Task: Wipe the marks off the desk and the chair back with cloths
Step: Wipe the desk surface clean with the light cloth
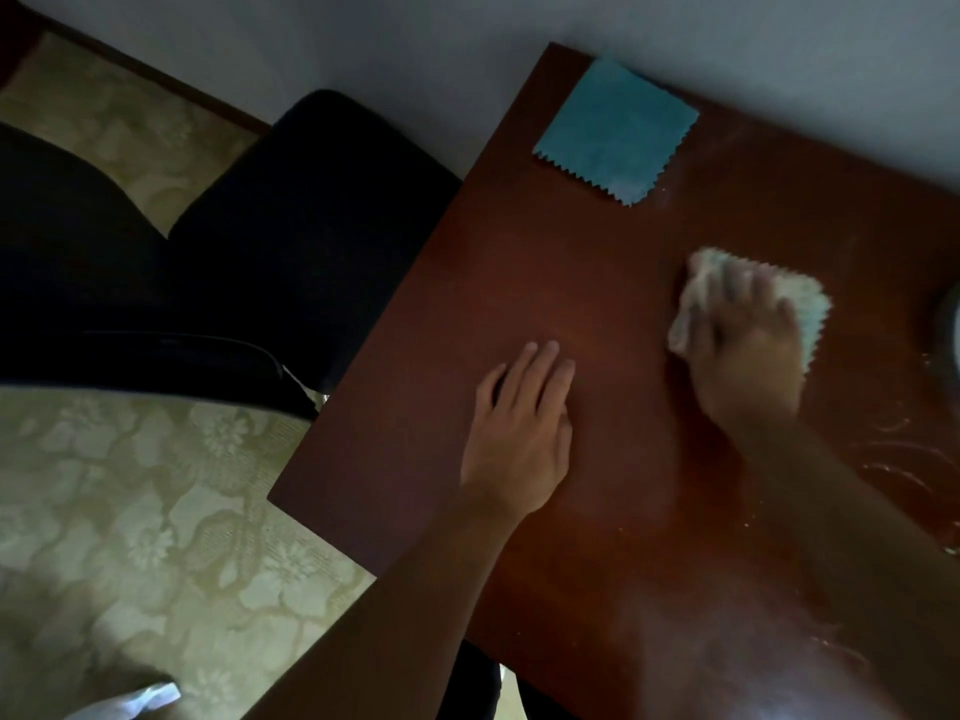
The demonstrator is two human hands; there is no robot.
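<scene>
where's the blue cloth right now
In the head view the blue cloth lies flat at the desk's far corner by the wall, untouched, beyond the right hand that wipes with the pale cloth.

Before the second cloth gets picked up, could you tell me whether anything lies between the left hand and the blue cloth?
Nothing visible does. Only bare desk lies between the flat left hand and the blue cloth.
</scene>
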